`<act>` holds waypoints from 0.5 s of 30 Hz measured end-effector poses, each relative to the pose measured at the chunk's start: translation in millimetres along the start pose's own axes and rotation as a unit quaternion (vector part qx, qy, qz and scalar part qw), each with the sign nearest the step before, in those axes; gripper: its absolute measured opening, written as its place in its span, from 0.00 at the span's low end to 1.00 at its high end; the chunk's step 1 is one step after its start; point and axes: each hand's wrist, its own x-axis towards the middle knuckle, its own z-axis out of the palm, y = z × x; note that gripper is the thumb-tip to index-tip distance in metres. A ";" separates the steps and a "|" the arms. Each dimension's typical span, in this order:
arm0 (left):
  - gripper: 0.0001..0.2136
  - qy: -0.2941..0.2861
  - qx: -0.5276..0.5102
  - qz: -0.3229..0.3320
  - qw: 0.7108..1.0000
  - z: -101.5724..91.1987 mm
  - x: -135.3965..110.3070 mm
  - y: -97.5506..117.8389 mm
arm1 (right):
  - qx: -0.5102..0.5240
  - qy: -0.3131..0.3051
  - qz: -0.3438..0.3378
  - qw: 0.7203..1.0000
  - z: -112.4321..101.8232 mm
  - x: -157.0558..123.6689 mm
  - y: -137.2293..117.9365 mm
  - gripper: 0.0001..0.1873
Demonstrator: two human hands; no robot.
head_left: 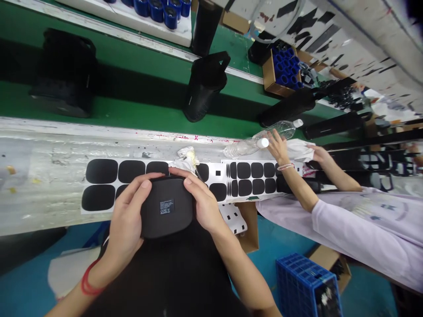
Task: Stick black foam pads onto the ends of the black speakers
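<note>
on black device (176,220), barely legible label (167,206)

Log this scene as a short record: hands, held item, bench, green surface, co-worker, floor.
Left hand: grips the left side of a black device; red band on its wrist
Right hand: grips the device's right side
Held item: label faces the camera, fine print unreadable
Bench: rounded black pads in rows
Green surface: black handled unit
Co-worker: one hand by clear bottles
Floor: blue crate
</note>
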 end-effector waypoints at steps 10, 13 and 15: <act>0.15 0.007 0.048 0.010 0.999 -0.1 -3.2 -0.1 | -0.068 0.045 -0.024 0.996 10.1 -1.5 2.1 0.12; 0.14 0.006 0.045 0.016 0.999 -0.1 -1.1 1.2 | -0.069 0.014 -0.012 0.997 5.0 -1.7 3.1 0.13; 0.14 0.001 0.032 0.008 0.999 -0.5 2.1 2.6 | -0.053 -0.014 -0.006 0.998 -1.3 0.8 5.1 0.14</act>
